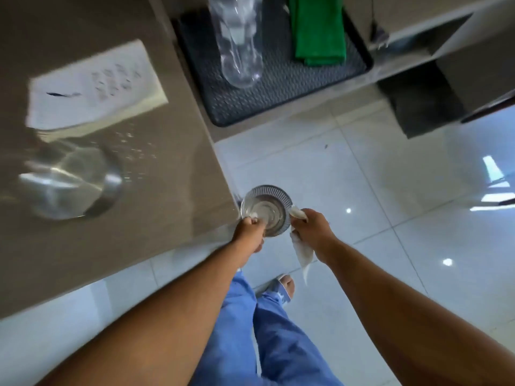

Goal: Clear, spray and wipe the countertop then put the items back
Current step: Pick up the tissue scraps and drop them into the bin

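Both hands, left (249, 228) and right (308, 228), grip a steel bowl (266, 210) (white cloth (302, 250) dangling).

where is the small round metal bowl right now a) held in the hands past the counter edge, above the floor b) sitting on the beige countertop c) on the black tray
a: the small round metal bowl is gripped by the left hand, with the right hand beside it holding a white cloth, over the white tiled floor.

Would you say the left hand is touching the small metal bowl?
Touching: the head view shows the left hand pinching the near rim of the metal bowl, fingers overlapping the edge.
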Action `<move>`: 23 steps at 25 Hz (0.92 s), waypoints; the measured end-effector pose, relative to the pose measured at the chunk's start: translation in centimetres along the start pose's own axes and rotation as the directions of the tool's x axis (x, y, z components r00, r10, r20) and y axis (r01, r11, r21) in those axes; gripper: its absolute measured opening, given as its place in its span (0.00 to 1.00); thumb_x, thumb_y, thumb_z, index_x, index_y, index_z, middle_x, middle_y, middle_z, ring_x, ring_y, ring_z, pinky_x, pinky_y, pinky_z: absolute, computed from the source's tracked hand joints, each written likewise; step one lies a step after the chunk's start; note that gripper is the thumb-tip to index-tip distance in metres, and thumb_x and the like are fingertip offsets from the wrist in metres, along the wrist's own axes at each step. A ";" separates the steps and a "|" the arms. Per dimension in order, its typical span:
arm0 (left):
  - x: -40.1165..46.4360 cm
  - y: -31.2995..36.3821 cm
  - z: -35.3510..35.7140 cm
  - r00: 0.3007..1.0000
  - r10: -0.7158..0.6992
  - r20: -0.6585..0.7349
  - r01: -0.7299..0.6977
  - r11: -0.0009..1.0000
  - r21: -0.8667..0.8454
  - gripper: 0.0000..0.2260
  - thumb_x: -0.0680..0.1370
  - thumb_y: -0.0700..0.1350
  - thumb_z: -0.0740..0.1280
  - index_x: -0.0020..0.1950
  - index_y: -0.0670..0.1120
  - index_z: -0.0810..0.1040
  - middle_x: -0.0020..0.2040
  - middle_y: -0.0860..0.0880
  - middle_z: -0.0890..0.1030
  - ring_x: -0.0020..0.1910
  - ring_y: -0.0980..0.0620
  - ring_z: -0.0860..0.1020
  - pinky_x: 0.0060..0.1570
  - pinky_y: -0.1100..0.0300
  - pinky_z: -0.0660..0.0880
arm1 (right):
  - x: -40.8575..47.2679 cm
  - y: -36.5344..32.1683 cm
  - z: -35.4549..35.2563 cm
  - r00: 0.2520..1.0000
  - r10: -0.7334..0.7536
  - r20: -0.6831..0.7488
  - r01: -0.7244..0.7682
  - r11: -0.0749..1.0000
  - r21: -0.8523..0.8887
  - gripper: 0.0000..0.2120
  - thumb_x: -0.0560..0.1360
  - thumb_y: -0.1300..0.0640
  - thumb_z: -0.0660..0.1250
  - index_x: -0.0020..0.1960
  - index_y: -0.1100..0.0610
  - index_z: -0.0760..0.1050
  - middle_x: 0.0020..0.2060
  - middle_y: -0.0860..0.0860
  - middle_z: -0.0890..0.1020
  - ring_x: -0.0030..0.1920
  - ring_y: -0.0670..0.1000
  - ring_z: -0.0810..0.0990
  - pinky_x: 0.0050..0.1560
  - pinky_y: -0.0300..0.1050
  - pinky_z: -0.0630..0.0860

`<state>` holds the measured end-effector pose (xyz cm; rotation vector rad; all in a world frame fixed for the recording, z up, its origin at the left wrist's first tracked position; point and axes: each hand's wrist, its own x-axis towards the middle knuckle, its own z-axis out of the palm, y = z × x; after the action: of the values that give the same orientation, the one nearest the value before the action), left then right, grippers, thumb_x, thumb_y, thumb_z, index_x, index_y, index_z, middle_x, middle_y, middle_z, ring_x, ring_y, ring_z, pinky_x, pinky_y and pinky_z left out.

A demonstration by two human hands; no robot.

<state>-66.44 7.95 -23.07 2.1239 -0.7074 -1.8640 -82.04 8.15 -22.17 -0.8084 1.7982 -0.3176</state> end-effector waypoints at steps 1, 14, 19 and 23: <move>3.2 -0.4 0.7 1.000 -0.024 -0.014 0.024 1.000 -0.021 0.02 0.78 0.45 0.63 0.48 0.48 0.71 0.33 0.49 0.69 0.26 0.54 0.65 0.22 0.67 0.60 | 3.4 1.3 1.1 1.000 0.026 -0.008 -0.026 0.998 0.050 0.05 0.75 0.59 0.63 0.40 0.54 0.75 0.37 0.53 0.80 0.38 0.52 0.78 0.37 0.40 0.74; 27.7 -9.8 3.9 0.995 0.008 -0.104 -0.028 0.980 -0.199 0.09 0.81 0.44 0.62 0.60 0.50 0.77 0.65 0.47 0.78 0.64 0.49 0.75 0.69 0.49 0.69 | 25.6 13.6 12.5 0.990 0.132 0.038 -0.137 0.979 0.151 0.25 0.77 0.67 0.52 0.73 0.53 0.63 0.68 0.56 0.71 0.67 0.58 0.70 0.63 0.46 0.68; 21.0 -8.2 4.0 0.982 0.186 -0.042 -0.178 0.973 0.146 0.20 0.81 0.40 0.61 0.74 0.45 0.68 0.69 0.47 0.75 0.65 0.52 0.74 0.66 0.59 0.69 | 19.9 10.3 9.5 0.994 0.079 0.074 -0.083 0.996 0.046 0.34 0.72 0.74 0.52 0.75 0.53 0.62 0.72 0.56 0.68 0.70 0.58 0.69 0.69 0.54 0.69; 14.0 -5.0 2.7 0.956 0.293 0.010 -0.266 0.851 0.453 0.21 0.81 0.43 0.58 0.75 0.51 0.66 0.71 0.49 0.73 0.68 0.49 0.73 0.61 0.62 0.69 | 13.5 6.0 5.9 0.998 -0.005 0.065 0.005 1.000 -0.003 0.38 0.69 0.76 0.52 0.75 0.52 0.62 0.74 0.53 0.66 0.73 0.54 0.65 0.67 0.40 0.64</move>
<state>-67.00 5.71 -38.06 2.1632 -1.4708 -1.5835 -81.33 4.65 -37.70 -0.8162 1.7365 -0.2886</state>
